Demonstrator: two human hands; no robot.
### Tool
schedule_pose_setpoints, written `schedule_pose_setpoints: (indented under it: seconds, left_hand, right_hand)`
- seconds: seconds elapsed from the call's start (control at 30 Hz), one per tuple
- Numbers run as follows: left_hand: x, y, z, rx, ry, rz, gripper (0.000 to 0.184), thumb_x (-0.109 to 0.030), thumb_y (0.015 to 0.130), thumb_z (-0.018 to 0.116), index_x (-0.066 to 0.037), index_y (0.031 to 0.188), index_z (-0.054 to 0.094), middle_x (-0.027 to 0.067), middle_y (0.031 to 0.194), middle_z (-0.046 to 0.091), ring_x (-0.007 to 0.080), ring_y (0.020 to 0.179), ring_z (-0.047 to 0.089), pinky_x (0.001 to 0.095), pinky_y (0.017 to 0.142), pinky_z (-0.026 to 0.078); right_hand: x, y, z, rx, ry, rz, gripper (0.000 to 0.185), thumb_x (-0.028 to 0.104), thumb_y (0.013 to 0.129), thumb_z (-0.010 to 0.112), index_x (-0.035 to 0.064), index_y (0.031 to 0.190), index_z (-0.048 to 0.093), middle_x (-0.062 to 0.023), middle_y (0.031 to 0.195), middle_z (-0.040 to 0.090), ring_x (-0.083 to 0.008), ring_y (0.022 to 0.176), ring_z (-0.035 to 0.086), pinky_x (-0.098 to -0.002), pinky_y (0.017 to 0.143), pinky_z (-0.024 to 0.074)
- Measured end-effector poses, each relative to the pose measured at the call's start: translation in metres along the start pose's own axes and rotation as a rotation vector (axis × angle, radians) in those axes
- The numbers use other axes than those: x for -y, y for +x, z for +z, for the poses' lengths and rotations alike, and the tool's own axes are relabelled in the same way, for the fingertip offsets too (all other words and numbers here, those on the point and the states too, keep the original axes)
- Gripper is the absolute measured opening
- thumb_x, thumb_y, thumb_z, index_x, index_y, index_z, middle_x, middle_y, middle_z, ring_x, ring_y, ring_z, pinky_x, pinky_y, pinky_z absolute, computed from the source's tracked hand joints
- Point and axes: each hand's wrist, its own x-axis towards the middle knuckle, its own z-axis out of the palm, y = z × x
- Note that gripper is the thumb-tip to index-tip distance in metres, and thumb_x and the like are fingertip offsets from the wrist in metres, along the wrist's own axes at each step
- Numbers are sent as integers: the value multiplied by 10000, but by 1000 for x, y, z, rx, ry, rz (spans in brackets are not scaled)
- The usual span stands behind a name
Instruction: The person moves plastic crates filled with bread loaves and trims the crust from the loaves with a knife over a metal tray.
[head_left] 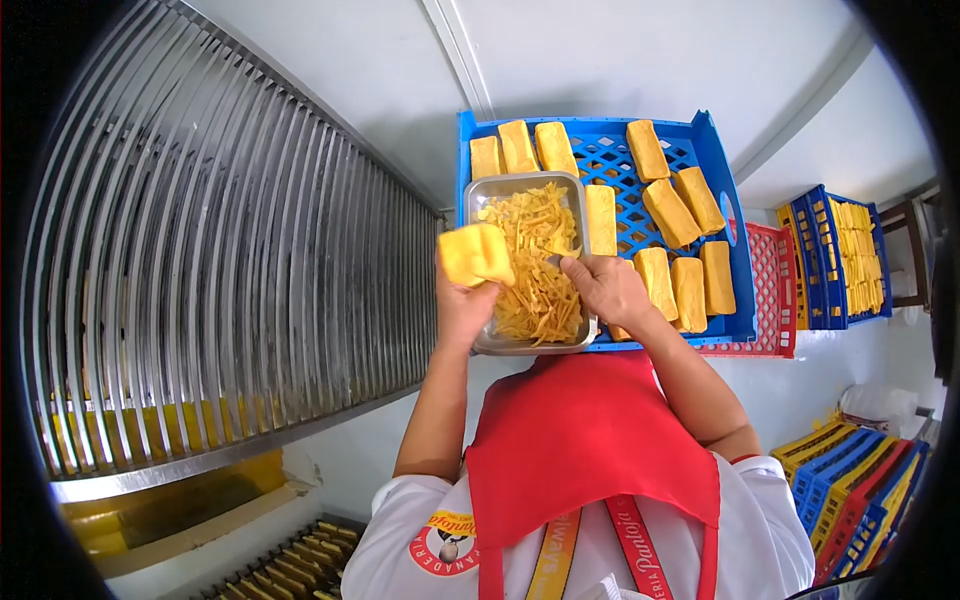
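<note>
My left hand (467,308) is closed around the lower end of a yellow cake loaf (474,254), holding it over the left side of a steel tray (530,348). My right hand (607,293) is closed on a knife (554,260); only a short grey bit of it shows, and the handle is hidden in my fingers. Brown and yellow crust trimmings (535,305) fill the tray below both hands. The tray sits on a blue crate (743,270). Around it in the crate lie several more cake loaves (672,212), some partly covered by the tray and my right hand.
At my left stands a tall metal slatted rack (230,250). A red crate (765,290) shows beneath the blue one. Further right is a dark blue crate with yellow pieces (855,255). Coloured crates (850,490) are stacked at lower right.
</note>
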Motion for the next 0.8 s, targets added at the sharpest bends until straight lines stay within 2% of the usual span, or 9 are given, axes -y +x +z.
schedule_pose_setpoints:
  seconds: [0.03, 0.1, 0.13, 0.3, 0.37, 0.57, 0.67, 0.77, 0.8]
  left_hand:
    - [-9, -1, 4, 1, -1, -1, 574, 116, 668, 681, -74, 1191, 542, 79, 1188, 571, 252, 1161, 556, 349, 967, 464]
    - [-34, -4, 16, -63, 514, 438, 502, 99, 659, 703, -77, 1107, 560, 98, 1127, 560, 301, 1122, 542, 384, 954, 452]
    - [-34, -2, 19, -58, 530, 506, 507, 94, 642, 715, -78, 1089, 550, 117, 1076, 544, 338, 1065, 534, 400, 945, 439]
    - [-40, -10, 28, -10, 480, 465, 533, 83, 630, 738, -85, 1101, 554, 115, 1106, 541, 331, 1078, 531, 391, 945, 442]
    - [-40, -9, 28, -4, 479, 472, 544, 80, 621, 745, -88, 1103, 557, 120, 1109, 540, 333, 1077, 530, 389, 945, 441]
    - [-35, -8, 24, 70, 502, 502, 556, 41, 617, 767, -82, 1119, 562, 143, 1112, 539, 348, 1076, 532, 403, 945, 438]
    - [-37, -6, 25, 163, 484, 455, 541, 0, 635, 781, -85, 1121, 560, 146, 1121, 531, 354, 1086, 527, 406, 944, 440]
    - [-38, -6, 35, 171, 516, 528, 539, -39, 638, 800, -100, 1117, 560, 150, 1125, 524, 361, 1087, 525, 408, 941, 446]
    - [-37, -6, 36, 129, 546, 547, 551, -47, 633, 811, -108, 1120, 559, 148, 1116, 521, 360, 1082, 527, 411, 931, 453]
  right_hand:
    - [7, -3, -7, -26, 25, -22, 618, 584, 946, 491, 17, 788, 681, -249, 765, 665, -428, 777, 660, -505, 696, 513]
    - [19, -12, -18, -58, 51, -37, 597, 545, 966, 483, 10, 783, 673, -255, 762, 657, -438, 765, 650, -511, 690, 509]
    - [26, -16, -22, -76, 46, -98, 576, 524, 969, 493, 13, 766, 664, -248, 751, 654, -438, 751, 645, -516, 677, 503]
    - [28, -22, -13, -214, -37, -410, 460, 401, 969, 572, 21, 712, 608, -200, 694, 613, -415, 665, 612, -478, 578, 475]
    - [28, -23, -11, -242, -50, -419, 441, 377, 963, 588, 24, 698, 595, -194, 677, 602, -417, 656, 605, -488, 577, 470]
    - [22, -21, -8, -322, -123, -501, 495, 457, 955, 561, 53, 673, 606, -190, 658, 618, -389, 631, 627, -497, 566, 486]
    - [17, -18, -3, -258, -70, -536, 516, 485, 943, 572, 54, 662, 606, -203, 659, 627, -387, 626, 630, -487, 574, 493]
    - [15, -18, -1, -144, -70, -507, 559, 512, 943, 576, 29, 663, 599, -179, 628, 600, -384, 618, 607, -463, 556, 472]
    - [18, -19, -2, -76, -23, -397, 587, 542, 941, 566, 27, 661, 604, -179, 609, 592, -377, 603, 604, -455, 557, 472]
